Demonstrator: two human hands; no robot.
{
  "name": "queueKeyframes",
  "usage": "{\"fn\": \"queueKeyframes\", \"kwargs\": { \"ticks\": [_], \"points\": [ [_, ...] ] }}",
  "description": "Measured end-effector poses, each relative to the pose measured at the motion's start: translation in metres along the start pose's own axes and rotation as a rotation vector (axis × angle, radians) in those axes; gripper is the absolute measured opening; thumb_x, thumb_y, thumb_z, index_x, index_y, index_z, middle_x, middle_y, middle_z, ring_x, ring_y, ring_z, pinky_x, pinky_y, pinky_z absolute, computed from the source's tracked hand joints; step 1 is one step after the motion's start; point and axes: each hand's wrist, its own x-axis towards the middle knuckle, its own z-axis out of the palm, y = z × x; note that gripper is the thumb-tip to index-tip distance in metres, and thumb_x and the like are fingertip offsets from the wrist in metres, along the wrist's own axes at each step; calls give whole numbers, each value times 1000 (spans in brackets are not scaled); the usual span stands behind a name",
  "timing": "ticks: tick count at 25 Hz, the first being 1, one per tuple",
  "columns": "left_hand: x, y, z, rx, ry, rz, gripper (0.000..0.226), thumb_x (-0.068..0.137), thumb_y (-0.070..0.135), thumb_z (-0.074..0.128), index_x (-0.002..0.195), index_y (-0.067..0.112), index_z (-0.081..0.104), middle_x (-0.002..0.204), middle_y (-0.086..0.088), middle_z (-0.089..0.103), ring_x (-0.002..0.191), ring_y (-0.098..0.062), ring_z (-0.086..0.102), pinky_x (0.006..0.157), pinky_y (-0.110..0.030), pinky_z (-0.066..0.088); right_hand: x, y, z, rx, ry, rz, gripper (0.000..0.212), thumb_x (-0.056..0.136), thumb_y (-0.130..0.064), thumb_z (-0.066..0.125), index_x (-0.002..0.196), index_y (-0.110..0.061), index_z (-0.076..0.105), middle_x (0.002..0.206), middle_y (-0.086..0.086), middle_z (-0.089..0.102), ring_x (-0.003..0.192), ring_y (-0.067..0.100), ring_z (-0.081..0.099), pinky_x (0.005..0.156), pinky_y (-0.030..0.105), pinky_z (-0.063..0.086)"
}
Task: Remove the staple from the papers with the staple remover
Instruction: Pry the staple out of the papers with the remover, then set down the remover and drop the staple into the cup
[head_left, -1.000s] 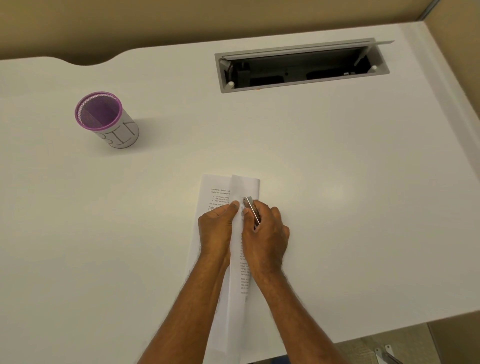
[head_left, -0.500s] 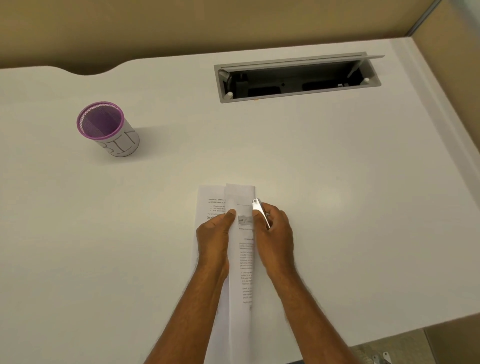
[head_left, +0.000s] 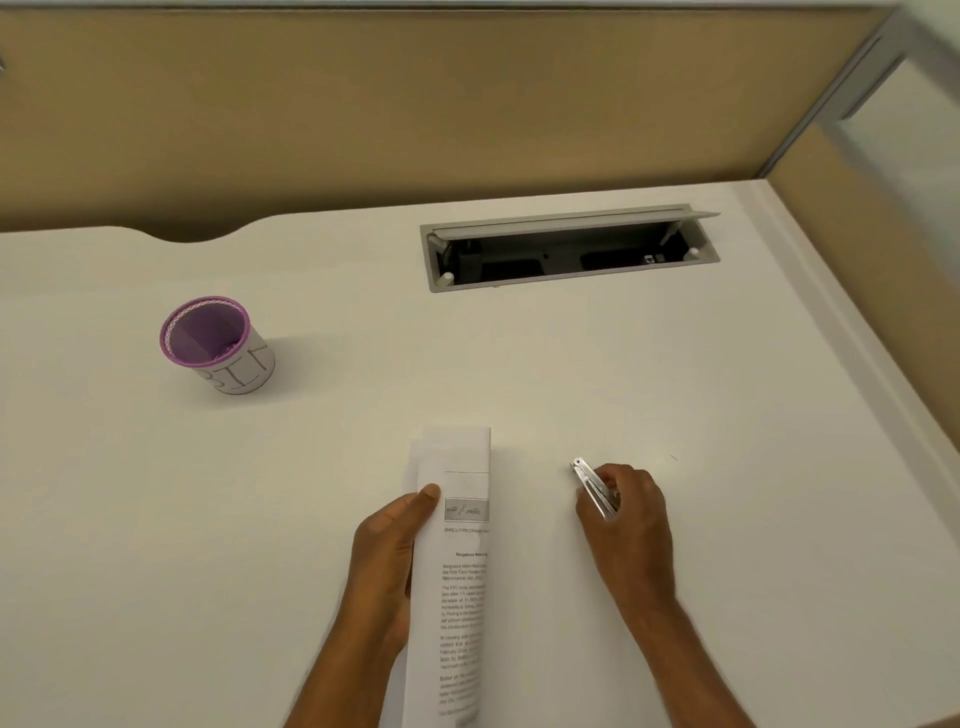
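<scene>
On desk (head_left: 675, 364): left hand (head_left: 387, 564) fingers pinch folded papers (head_left: 457, 545); right hand (head_left: 626, 512) fingers grip staple remover (head_left: 592, 488), well apart. Risk: loosened sheets slip, scatter.

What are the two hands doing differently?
The left hand grips the folded papers along their left edge; the right hand holds the metal staple remover. The left hand is on the papers, while the right hand sits off to the right, apart from them, over the bare desk. Both are closed around something and low over the desk.
</scene>
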Motion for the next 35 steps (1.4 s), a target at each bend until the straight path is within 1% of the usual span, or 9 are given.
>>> {"fn": "queueKeyframes", "kwargs": {
  "ticks": [9,13,15,17,21,26,30,32,35],
  "points": [
    [-36,50,12,-199,-174,-27,43,83,33,75,115,4,77,108,-21,79,84,-35,77,85,-47,60,1,-15,0,-91,6,-59,35,88,-40,76,120,-31,66,117,-14,61,108,12,54,93,28,38],
    [-46,69,11,-487,-439,-239,58,73,30,90,126,11,74,121,-17,77,103,-36,75,85,-51,63,-1,-69,-12,746,-379,181,40,98,-56,53,128,-31,64,125,-12,70,115,7,67,104,37,53],
    [-41,75,8,-514,-505,-241,63,74,34,91,129,12,72,129,-18,73,115,-40,71,94,-58,59,2,-85,-20,1056,-684,377,52,104,-59,37,106,-25,76,99,-1,79,90,11,76,83,31,60],
    [-23,74,-2,-310,-340,-64,56,81,35,86,126,6,71,131,-27,70,117,-44,67,104,-68,48,7,-84,-31,1206,-775,552,55,101,-59,42,74,-24,75,65,-2,68,57,10,64,55,24,44],
    [15,58,-12,49,99,299,28,93,29,73,87,2,72,101,-29,76,84,-35,69,85,-53,56,4,-57,-38,1147,-908,472,65,98,-73,36,139,-30,62,136,5,68,126,27,65,101,44,49],
    [47,18,-15,92,264,341,35,96,30,71,81,-2,67,79,-12,68,75,-25,58,74,-41,50,-11,-33,-3,471,-564,153,33,98,-25,67,130,-30,64,120,-17,74,115,7,69,92,22,57],
    [58,7,-17,139,239,354,30,97,31,70,91,2,67,89,-8,74,79,-26,67,78,-42,55,-19,-28,17,356,-369,127,13,98,-21,67,109,-27,67,100,-21,73,89,-15,67,65,1,48],
    [58,5,-18,288,256,377,11,96,28,72,104,21,67,97,3,81,85,-14,78,81,-41,63,-22,-30,21,304,-291,70,7,98,-22,67,105,-22,66,100,-13,73,88,-9,67,66,5,50],
    [52,-1,-15,637,325,483,43,97,24,67,134,34,48,112,8,73,95,-5,73,86,-41,63,-32,-35,27,83,-188,-79,21,98,-21,65,119,-19,63,119,-4,67,107,10,63,83,14,50]
  ]
}}
